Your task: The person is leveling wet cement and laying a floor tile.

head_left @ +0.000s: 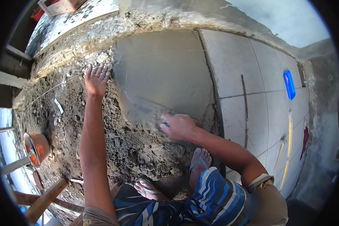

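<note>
The mortar (162,67), a smooth grey patch, lies on the floor with its right edge just beside the left edge of the tiles (229,51) and its far edge along the foot of the wall (177,19). Its left edge meets the rough ground (73,109); its near edge is scuffed and uneven. At that near edge is the right grip (180,127), fingers curled. A dark bit shows between them, but blur hides the rest, and I cannot tell whether it is grasping anything. The left grip (96,81) is released, palm up and fingers spread, over the rough ground near the mortar's left edge. A string (66,80) runs past its fingers and across the far part of the mortar.

On the tiles, a dark stick (245,109) lies toward the left edge; a blue tray (289,85), a yellow strip (289,147) and a dark red cloth (305,141) lie toward the right edge. A bucket (43,146) sits at the left edge of the rough ground.
</note>
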Demonstrator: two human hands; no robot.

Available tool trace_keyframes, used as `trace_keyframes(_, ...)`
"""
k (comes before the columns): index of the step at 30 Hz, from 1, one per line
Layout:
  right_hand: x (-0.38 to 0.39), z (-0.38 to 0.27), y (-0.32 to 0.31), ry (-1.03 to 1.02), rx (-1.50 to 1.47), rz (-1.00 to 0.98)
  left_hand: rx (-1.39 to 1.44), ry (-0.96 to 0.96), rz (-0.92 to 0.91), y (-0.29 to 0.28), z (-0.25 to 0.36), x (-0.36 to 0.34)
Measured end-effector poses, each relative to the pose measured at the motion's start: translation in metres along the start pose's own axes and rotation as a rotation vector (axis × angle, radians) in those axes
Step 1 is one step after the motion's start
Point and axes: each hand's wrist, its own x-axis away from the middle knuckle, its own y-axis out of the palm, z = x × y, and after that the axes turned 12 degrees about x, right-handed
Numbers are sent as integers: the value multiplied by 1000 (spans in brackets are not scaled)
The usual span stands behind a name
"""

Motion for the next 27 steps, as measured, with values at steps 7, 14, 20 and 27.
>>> trace_keyframes(7,123,73,30,476,-152,339,-87,-3,14,-9,0,-1)
trace_keyframes(14,118,100,29,462,-266,590,-92,6,18,-11,4,-1)
trace_keyframes(20,17,74,6,458,-250,422,-42,-35,-6,-8,2,2)
trace_keyframes(27,55,-4,26,31,-161,39,-82,-23,-5,-8,4,2)
